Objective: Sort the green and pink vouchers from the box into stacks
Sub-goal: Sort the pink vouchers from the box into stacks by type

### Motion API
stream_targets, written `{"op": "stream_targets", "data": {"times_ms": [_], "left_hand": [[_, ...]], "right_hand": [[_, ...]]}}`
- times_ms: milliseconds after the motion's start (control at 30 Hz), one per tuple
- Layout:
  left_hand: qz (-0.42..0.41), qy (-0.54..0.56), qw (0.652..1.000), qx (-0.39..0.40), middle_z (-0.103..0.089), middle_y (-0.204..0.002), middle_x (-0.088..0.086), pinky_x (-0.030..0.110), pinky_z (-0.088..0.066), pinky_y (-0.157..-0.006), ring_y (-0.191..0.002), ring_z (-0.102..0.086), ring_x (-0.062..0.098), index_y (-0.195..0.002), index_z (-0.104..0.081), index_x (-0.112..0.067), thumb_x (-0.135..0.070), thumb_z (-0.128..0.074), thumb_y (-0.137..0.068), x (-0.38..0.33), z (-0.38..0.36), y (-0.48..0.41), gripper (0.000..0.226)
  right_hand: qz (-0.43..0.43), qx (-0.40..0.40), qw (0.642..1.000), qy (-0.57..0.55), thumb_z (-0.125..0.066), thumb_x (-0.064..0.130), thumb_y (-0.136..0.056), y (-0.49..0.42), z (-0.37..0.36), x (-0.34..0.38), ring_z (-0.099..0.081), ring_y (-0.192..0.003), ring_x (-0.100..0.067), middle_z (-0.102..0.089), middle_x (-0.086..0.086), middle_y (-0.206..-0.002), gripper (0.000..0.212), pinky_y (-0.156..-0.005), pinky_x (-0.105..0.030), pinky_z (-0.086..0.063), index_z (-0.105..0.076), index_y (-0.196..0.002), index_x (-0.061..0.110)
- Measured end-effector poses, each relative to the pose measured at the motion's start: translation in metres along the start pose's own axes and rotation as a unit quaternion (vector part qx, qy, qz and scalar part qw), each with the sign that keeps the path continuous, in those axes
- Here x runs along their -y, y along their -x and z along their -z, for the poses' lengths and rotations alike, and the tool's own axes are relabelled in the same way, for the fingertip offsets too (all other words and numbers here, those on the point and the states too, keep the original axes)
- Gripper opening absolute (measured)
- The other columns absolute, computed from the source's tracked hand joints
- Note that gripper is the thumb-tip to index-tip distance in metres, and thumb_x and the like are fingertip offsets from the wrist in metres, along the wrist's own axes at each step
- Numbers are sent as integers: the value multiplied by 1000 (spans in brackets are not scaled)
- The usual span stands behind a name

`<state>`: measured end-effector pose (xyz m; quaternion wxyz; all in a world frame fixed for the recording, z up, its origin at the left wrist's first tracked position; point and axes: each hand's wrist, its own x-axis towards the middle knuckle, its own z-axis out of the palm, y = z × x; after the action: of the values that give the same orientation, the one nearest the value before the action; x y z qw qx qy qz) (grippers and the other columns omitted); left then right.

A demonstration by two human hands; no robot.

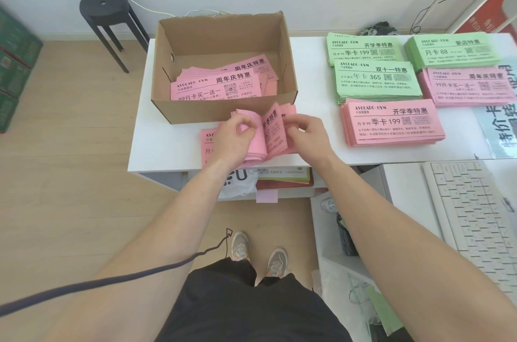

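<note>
splaying pink voucher bundle (258,143), black print

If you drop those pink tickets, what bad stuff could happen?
1. The left hand and right hand hold a fanned pink bundle just above the front edge of the table. A loose voucher could slip out and slide off.
2. The near pink stack and far pink stack look alike but carry different headings, so a voucher might land on the wrong one.
</note>
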<state>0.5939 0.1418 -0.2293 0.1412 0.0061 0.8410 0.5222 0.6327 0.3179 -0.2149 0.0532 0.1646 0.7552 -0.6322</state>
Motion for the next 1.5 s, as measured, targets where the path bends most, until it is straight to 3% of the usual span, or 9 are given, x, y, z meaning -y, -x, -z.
{"op": "stream_targets", "data": {"times_ms": [100, 267, 433, 567, 733, 1000, 1200, 1333, 1500], "left_hand": [[6, -2, 1000, -13, -68, -104, -15, 13, -41, -89, -101, -58, 4, -101, -72, -19, -11, -54, -96, -5, -7, -1, 20], [31, 74, 997, -21, -71, -103, -15, 14, -43, -79, -96, -62, -5, -105, -71, -23, -52, -63, -94, -6, -2, 3, 32], [26, 51, 998, -27, -63, -112, -13, 18, -45, -81, -104, -61, 8, -120, -57, -21, -24, -67, -94, 0, 0, 4, 28], [-17, 44, 998, -46, -51, -115, -17, 12, -40, -76, -94, -56, 0, -124, -36, -29, -18, -66, -93, 2, 1, 7, 45], [-42, 3, 999, -15, -61, -90, -17, 9, -38, -71, -77, -53, -14, -95, -56, -17, -13, -60, -96, 4, -2, 4, 6], [-8, 61, 998, -23, -59, -65, -26, 16, -37, -64, -62, -50, -8, -84, -64, -30, -33, -59, -100, 2, -3, 1, 17], [9, 79, 997, -12, -69, -85, -7, 23, -44, -75, -76, -58, 2, -88, -70, -24, -34, -65, -97, 2, 3, 1, 15], [25, 61, 998, -11, -68, -89, -12, 10, -41, -69, -77, -57, -3, -90, -69, -23, -26, -61, -100, 0, 4, 0, 13], [26, 41, 999, -10, -67, -91, -9, 19, -41, -72, -80, -57, 4, -89, -66, -24, -23, -59, -101, 5, -1, -2, 14]], "right_hand": [[11, -1, 1000, -28, -64, 6, -93, 0, -9, -1, -74, -90, -27, -71, -8, -107, 26, -65, -49, -64, -59, -112, 22], [-35, 22, 995, -86, -78, 21, -90, 2, -18, 1, -76, -86, -24, -73, -8, -108, 53, -68, -44, -64, -47, -133, 16], [-35, 52, 996, -67, -69, 27, -97, -1, -20, -1, -72, -84, -20, -72, -11, -112, 30, -66, -36, -62, -67, -123, 12], [-55, 61, 994, -77, -58, 22, -103, -3, -18, -3, -72, -88, -22, -71, -13, -112, 21, -69, -37, -63, -68, -119, 12], [-50, 39, 996, -64, -62, 22, -100, -3, -25, -9, -73, -100, -29, -70, -5, -114, 18, -73, -48, -64, -71, -114, 14], [-43, 37, 997, -44, -75, 32, -92, -3, -22, -8, -75, -94, -23, -74, 2, -109, 29, -75, -48, -64, -72, -115, 15], [-57, 42, 995, -75, -72, 24, -95, -2, -22, -9, -74, -95, -29, -72, -6, -113, 26, -71, -48, -64, -70, -117, 9], [-84, 35, 992, -87, -58, 13, -102, -4, -18, -11, -74, -95, -29, -73, -11, -111, 22, -72, -45, -64, -68, -121, 9], [-117, 0, 993, -30, -45, 13, -106, -7, -3, -16, -73, -96, -26, -74, -8, -107, 24, -72, -39, -64, -66, -118, 14]]}}
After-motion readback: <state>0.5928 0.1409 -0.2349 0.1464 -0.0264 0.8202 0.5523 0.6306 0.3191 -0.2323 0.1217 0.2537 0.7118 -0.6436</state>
